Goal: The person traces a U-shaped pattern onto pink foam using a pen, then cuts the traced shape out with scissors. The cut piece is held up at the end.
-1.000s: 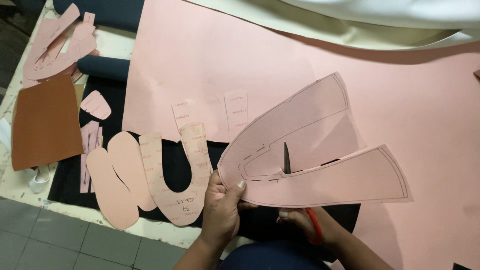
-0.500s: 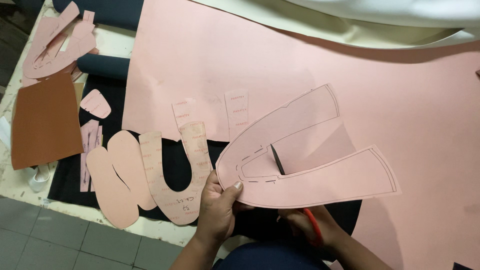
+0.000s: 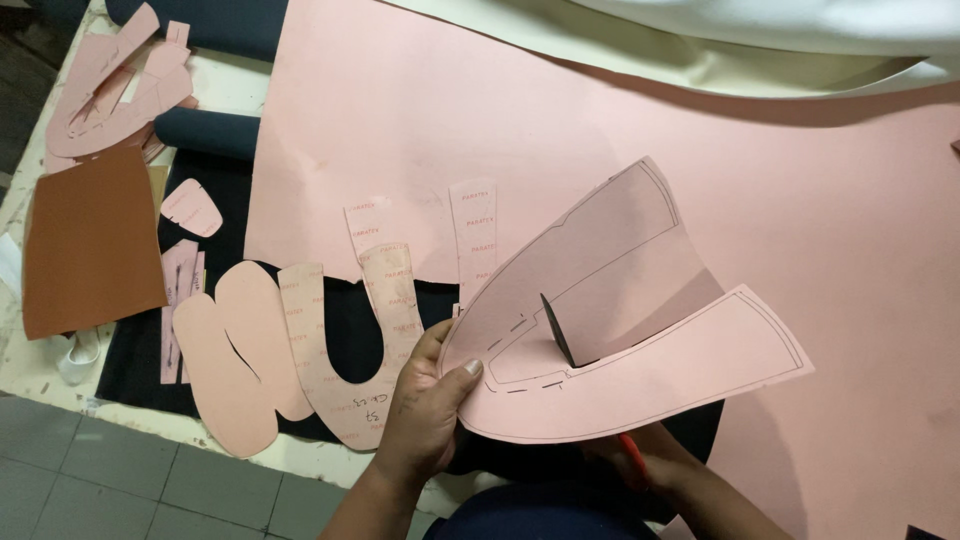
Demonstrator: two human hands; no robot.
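pink sheet [image 3: 420, 130] open ahead, cut patterns [image 3: 300, 350] crowding left

The right hand [image 3: 650, 465] lies mostly hidden under the pink pattern piece [image 3: 650, 375]; of the scissors, only a blade tip [image 3: 557, 328] and a red handle sliver [image 3: 632, 458] show.

No packages, labels, signs or screens visible anywhere.

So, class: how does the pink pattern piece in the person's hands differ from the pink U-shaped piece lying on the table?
The held pattern piece is lifted off the table, gripped by the left hand; the U-shaped piece lies flat on dark fabric. The held pattern piece looks larger, with two long arms spreading into a V; the U-shaped piece is narrower and rounder. Both are pink sheet.
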